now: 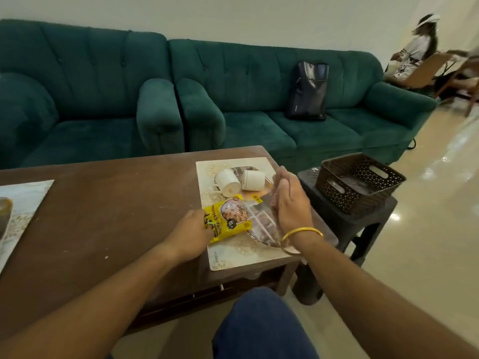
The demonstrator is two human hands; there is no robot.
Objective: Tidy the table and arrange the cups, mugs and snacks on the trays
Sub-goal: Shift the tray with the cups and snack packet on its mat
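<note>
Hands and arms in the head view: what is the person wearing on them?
No sleeves or gloves show on either arm. The right hand has a thin gold bangle at its wrist; the left hand shows none.

A plain pale wall (259, 19) runs across the top of the frame. Against it stand two dark green velvet sofas with buttoned backs, a shorter one (85, 81) at the upper left and a longer one (259, 130) just beside it at centre. A black bag (308, 92) leans upright on the longer one's seat. A worn brown wooden desk (103, 216) fills the middle left. At right, the glossy cream floor (427, 242) mirrors bright light spots around a dark plastic stool (344, 224). In the upper right corner, a blurred seated person (420, 53) occupies a wooden chair (425, 71).
</note>
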